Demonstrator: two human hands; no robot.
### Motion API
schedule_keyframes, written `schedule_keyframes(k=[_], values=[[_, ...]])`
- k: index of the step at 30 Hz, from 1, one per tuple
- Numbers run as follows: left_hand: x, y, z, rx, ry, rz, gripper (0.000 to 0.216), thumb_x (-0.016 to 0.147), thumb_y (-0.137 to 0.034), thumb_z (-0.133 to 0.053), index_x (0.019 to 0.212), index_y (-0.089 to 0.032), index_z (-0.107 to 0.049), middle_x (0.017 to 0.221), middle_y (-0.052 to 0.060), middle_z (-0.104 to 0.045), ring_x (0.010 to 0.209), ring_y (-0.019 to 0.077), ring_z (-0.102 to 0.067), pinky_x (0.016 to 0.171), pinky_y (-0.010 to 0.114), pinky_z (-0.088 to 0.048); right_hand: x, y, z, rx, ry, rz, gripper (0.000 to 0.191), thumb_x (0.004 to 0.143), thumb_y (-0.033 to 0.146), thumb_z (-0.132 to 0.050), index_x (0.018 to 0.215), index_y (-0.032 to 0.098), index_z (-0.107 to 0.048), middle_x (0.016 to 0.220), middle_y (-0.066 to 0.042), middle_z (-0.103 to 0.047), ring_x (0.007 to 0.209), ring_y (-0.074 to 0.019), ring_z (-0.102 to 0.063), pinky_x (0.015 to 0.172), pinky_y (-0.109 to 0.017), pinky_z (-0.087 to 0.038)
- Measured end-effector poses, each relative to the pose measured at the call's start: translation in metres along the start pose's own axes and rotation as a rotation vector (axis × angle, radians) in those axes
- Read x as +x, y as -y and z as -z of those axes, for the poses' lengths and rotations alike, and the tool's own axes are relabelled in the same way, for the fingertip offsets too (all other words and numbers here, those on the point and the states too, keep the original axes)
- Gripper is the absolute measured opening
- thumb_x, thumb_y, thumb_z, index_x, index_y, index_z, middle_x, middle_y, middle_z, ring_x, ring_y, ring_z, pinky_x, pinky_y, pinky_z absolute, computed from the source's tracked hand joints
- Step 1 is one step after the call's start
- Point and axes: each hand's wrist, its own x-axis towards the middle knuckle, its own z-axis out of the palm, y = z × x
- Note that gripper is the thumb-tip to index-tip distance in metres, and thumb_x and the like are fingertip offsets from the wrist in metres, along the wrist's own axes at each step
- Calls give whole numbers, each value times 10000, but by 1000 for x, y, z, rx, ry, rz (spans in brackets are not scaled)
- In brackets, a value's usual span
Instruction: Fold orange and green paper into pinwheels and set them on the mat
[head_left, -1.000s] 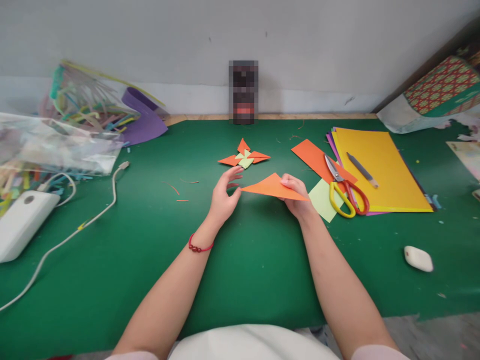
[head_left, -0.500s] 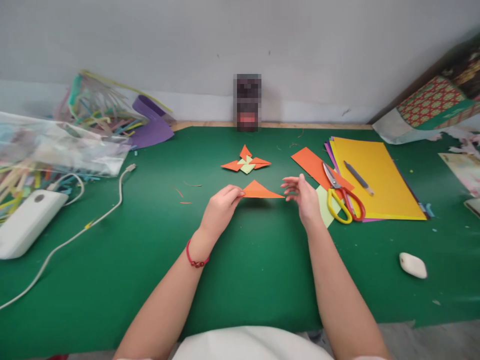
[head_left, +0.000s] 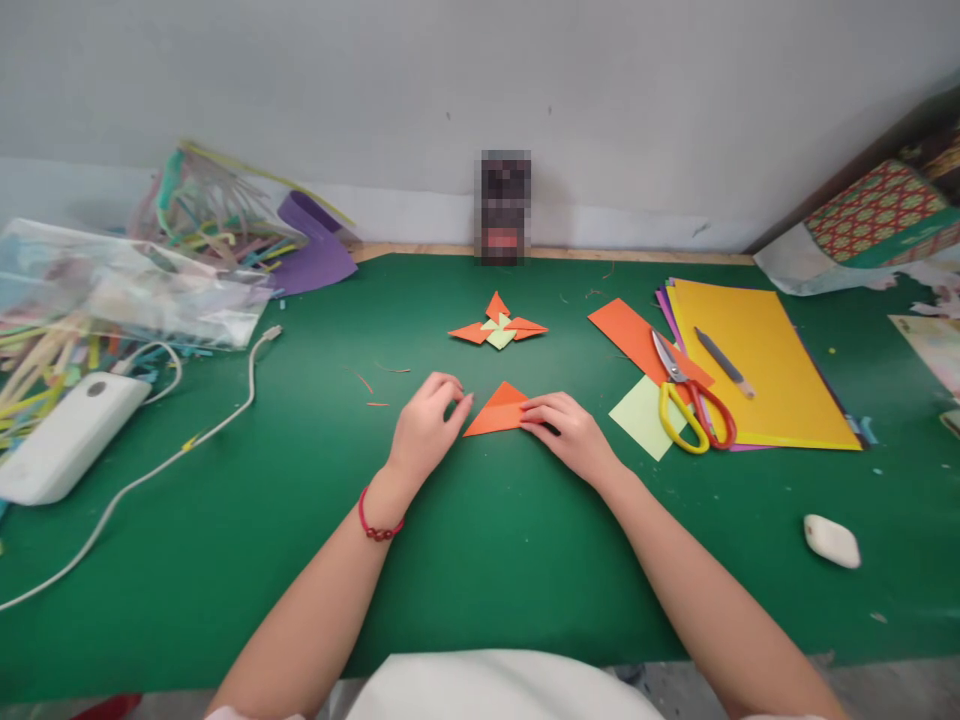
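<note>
An orange paper triangle (head_left: 496, 412) lies low over the green table in front of me, its peak pointing away. My right hand (head_left: 566, 428) has its fingertips and thumb closed on the triangle's right side, covering that corner. Just left of the paper, my left hand (head_left: 433, 420) is loosely curled, thumb and fingers a little apart, holding nothing. Beyond both hands sits a folded paper piece (head_left: 500, 330) with orange points around a pale green middle.
On the right, scissors (head_left: 686, 390) lie over an orange strip (head_left: 626, 325) and a pale green square (head_left: 637, 412). A grey pen (head_left: 724, 360) rests on yellow sheets (head_left: 787, 390). At left are a power bank (head_left: 71, 435), its cable and bagged paper strips; a white case (head_left: 832, 541) lies right.
My left hand has let go of the orange triangle and drawn slightly left. My right hand has moved in and taken its right side; the paper is now nearer to me.
</note>
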Motion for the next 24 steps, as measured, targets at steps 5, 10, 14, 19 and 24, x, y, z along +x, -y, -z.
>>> schedule_keyframes(k=[5,10,14,19,24], values=[[4,14,5,-42,-110,74,296,890,-242,-446,603,-187,-490,863,41,-639,816,146,-605,780,285,-469,-3,-4,-1,6,-9,19,86,820,254,-624,892,217,-654,976,-78,-675,926,-211,-610,823,-391,-530],[3,21,1,-4,-156,107,262,873,-250,-489,621,-188,-515,898,54,-653,861,180,-611,823,349,-478,-4,-2,-1,-9,-55,49,93,859,206,-569,901,201,-651,951,-84,-685,894,-197,-617,807,-375,-541],[2,17,-3,50,-211,23,174,824,-165,-556,997,-183,-566,1167,101,-588,1117,220,-537,953,411,-435,-3,1,-2,-47,-96,75,117,874,199,-549,893,208,-664,887,-70,-700,832,-188,-628,767,-365,-553],[-5,-4,-13,65,14,-303,101,891,-229,-499,893,-194,-594,891,36,-669,885,172,-610,899,371,-463,-3,1,-3,-111,-118,111,140,876,197,-549,904,204,-686,879,-70,-714,804,-187,-626,730,-356,-561],[-12,-11,-25,114,120,-381,159,906,-265,-477,920,-181,-611,928,53,-674,845,176,-600,771,327,-497,-4,0,-3,-110,-106,113,156,876,197,-548,911,212,-699,882,-63,-716,802,-184,-616,724,-346,-563]])
